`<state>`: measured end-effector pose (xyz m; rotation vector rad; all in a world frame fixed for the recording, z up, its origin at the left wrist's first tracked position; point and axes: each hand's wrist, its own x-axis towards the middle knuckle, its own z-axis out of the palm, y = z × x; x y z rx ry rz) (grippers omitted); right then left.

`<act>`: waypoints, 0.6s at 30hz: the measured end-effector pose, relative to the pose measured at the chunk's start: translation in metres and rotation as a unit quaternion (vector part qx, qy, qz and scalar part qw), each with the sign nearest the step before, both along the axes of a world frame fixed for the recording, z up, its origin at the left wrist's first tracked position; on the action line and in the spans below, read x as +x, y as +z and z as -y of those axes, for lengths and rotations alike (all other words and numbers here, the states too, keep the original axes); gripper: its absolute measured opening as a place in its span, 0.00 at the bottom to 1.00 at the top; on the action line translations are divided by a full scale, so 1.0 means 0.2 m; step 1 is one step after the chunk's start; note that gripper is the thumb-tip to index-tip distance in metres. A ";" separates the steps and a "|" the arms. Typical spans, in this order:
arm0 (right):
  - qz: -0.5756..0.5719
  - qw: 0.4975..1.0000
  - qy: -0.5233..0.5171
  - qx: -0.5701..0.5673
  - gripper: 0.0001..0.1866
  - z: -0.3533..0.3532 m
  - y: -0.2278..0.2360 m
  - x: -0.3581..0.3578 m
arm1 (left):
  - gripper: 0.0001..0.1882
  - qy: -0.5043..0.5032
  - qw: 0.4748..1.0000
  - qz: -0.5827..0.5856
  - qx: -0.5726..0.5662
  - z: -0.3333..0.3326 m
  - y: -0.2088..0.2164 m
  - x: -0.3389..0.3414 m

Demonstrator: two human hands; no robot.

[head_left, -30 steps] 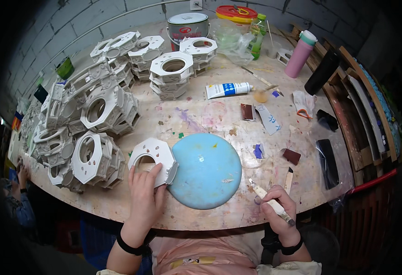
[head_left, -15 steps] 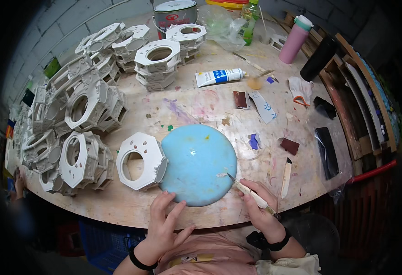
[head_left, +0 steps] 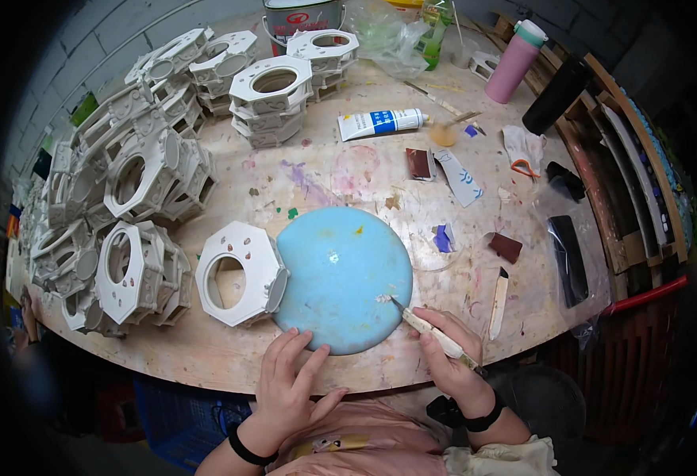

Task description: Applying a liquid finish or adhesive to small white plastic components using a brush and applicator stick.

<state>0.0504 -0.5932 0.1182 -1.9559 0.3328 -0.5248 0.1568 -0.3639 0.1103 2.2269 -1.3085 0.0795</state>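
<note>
Right fingers (head_left: 450,323) grip a pale-handled pointed knife (head_left: 442,339) over the smooth blue disc (head_left: 340,274); left fingers (head_left: 313,364), spread and empty, rest at its rim.

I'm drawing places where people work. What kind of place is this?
It looks like a small craft workshop. The clues are the color-stained wooden table, the piled white eight-sided frames, and the pointed knife in the person's right hand.
</note>
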 end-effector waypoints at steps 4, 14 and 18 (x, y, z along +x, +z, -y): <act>0.015 1.000 0.008 0.009 0.13 0.00 0.00 0.01 | 0.33 0.000 1.000 0.005 0.000 0.01 0.01 0.00; 0.019 0.999 0.024 0.034 0.14 0.00 0.01 0.02 | 0.33 0.002 1.000 0.021 0.000 0.01 0.00 0.00; 0.027 0.997 0.042 0.052 0.14 0.01 0.00 0.01 | 0.33 0.003 1.000 0.024 0.002 0.01 0.00 0.00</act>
